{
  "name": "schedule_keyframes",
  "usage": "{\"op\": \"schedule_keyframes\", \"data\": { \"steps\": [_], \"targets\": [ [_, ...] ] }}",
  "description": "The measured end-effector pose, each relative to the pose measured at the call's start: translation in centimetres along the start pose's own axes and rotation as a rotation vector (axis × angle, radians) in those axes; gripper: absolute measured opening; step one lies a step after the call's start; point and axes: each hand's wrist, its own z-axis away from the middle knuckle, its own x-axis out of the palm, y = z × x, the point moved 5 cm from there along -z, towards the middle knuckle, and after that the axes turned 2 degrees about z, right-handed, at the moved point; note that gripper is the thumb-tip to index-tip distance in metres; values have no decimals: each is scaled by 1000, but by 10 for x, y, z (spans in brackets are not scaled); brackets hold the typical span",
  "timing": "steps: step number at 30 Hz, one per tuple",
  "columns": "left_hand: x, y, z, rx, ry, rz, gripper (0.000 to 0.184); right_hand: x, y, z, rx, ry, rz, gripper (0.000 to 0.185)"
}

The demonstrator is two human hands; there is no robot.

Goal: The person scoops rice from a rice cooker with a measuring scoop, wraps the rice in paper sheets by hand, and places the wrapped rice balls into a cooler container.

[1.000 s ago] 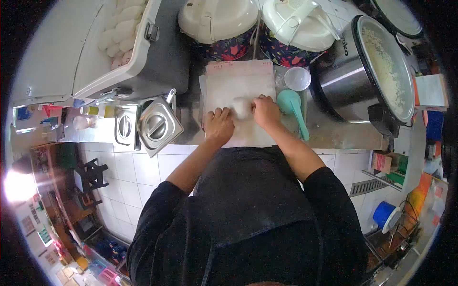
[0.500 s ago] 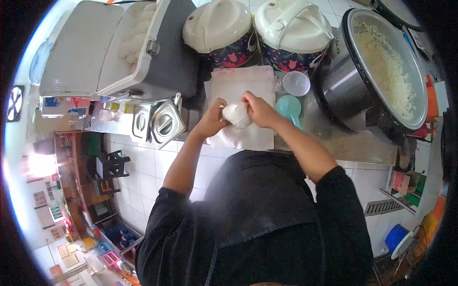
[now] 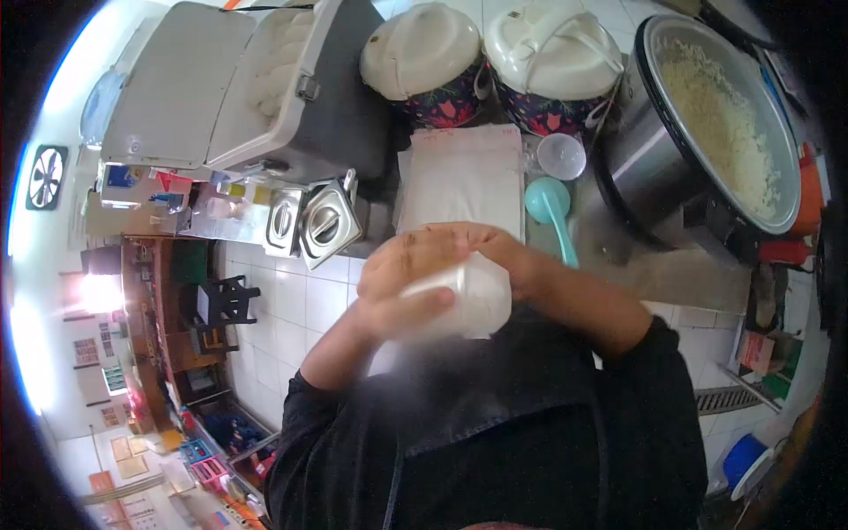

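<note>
A white wrapped bundle [image 3: 480, 299] is held up in front of my chest, above the counter's front edge. My left hand [image 3: 399, 284] wraps round its left side, with the thumb across its front; motion blurs the fingers. My right hand [image 3: 501, 247] grips it from behind and the right, and most of its fingers are hidden. Beyond my hands lies a stack of pale paper sheets [image 3: 468, 177] on the counter. A turquoise ladle [image 3: 549, 205] rests right of the stack, beside a clear plastic cup [image 3: 561, 157].
At right stands a big steel cooker of rice [image 3: 724, 132]. Two lidded food pots [image 3: 422, 53] stand behind the paper. An open cooler [image 3: 344, 115] with several white bundles [image 3: 281, 71] sits at left, near steel lidded pans [image 3: 329, 223].
Both hands have lifted the bundle from over the paper stack toward my chest. They now close round it more fully. The view has shifted slightly.
</note>
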Motion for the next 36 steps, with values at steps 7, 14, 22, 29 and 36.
{"op": "schedule_keyframes", "data": {
  "steps": [7, 14, 22, 29, 36],
  "targets": [
    [-50, -14, -9, 219, -108, -448, 42, -10, 5, -25, -318, 398, 900, 49],
    [-153, -38, 33, 177, -168, -391, 40, 20, 7, -117, -137, 227, 783, 75],
    [-293, -149, 80, -98, -84, -409, 87, -1, -27, -239, -243, 488, 716, 68],
    [-383, -269, 100, -500, 299, -711, 57, -49, -207, -403, -512, 946, 1070, 61],
    [-385, -264, 99, -533, 386, -674, 56, -186, -349, -482, -340, 1754, 1837, 38]
  ]
}}
